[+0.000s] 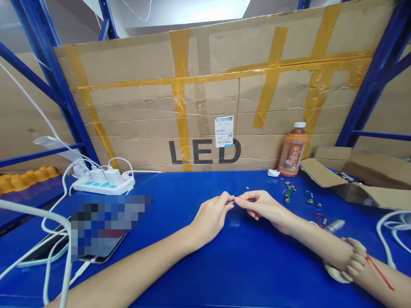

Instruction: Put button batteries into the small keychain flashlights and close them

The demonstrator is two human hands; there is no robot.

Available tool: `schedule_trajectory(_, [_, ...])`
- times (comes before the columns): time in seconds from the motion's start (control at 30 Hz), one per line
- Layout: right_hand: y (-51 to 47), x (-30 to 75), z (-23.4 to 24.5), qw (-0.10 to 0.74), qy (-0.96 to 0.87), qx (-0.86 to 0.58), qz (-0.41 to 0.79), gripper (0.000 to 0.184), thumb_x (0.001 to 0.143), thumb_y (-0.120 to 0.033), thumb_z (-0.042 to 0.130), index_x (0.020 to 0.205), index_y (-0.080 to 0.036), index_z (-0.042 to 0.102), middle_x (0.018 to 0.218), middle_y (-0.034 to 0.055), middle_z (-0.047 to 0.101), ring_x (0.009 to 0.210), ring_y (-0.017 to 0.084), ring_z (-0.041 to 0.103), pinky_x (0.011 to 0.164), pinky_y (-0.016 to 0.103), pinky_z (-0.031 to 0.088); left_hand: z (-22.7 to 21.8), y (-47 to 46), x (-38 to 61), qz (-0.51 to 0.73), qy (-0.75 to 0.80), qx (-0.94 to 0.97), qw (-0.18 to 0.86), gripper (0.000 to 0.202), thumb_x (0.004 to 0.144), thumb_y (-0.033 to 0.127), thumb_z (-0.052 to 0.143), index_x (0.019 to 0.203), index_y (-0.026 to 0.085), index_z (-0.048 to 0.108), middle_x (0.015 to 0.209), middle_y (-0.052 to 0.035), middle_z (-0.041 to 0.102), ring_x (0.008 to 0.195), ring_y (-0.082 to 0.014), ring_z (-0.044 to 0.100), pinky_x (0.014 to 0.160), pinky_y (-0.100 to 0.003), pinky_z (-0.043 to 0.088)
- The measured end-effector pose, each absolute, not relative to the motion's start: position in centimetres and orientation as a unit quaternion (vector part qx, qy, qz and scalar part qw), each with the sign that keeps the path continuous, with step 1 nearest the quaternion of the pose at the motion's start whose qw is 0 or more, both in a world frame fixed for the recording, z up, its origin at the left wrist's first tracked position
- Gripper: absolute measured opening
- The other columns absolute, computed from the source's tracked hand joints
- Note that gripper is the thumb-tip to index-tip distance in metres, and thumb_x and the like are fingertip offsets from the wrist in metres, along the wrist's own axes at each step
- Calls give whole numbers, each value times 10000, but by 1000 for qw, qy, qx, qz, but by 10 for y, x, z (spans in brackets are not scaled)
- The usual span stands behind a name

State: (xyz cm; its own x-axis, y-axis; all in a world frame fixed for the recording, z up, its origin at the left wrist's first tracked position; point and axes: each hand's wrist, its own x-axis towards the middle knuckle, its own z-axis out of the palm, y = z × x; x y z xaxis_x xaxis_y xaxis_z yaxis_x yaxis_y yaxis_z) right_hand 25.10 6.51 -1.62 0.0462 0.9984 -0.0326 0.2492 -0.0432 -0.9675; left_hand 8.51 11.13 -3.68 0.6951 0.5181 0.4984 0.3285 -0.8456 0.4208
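Left of the bottle (292, 150), the left hand (210, 216) pinched a small silvery piece (231, 202). The right hand (263, 206) met it, fingertips clamped at the piece's end.

Left grip (211, 215) and right grip (265, 207) pinch a small object (231, 202).

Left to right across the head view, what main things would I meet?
Orange-yellow pieces, white power strip, left hand, small item at the fingertips, right hand, bottle, open cardboard box.
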Motion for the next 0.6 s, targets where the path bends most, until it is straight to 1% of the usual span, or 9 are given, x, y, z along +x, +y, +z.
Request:
schedule_trajectory(0.27, [67,256,-15,430,-545,-573,435,444,573,-551,684,711,-132,641,437,-61,436,413,31,357,378,158,260,-31,108,85,302,244,903,185,124,907,227,349,951,223,464,1003,-22,635,892,-162,608,719,-247,446])
schedule_trajectory(0.43, [69,257,-15,428,-556,-576,420,448,627,-578,630,677,-133,614,463,-49,454,415,30,365,386,151,288,-29,108,85,302,258,891,221,151,901,236,350,993,227,470,948,-18,646,862,-153,612,727,-249,445])
schedule_trajectory(0.53, [71,259,-11,445,-561,-578,392,478,650,-604,588,723,-133,624,564,-20,513,434,37,398,387,155,313,-30,110,86,315,264,880,239,162,898,250,349,1006,232,468,897,-6,647,821,-144,612,721,-246,443])
schedule_trajectory(0.6, [72,265,-6,471,-565,-589,335,491,656,-605,577,795,-138,635,615,-2,543,444,52,427,395,170,339,-31,112,87,329,270,871,247,166,895,257,351,1013,231,465,857,0,642,791,-142,609,717,-249,441])
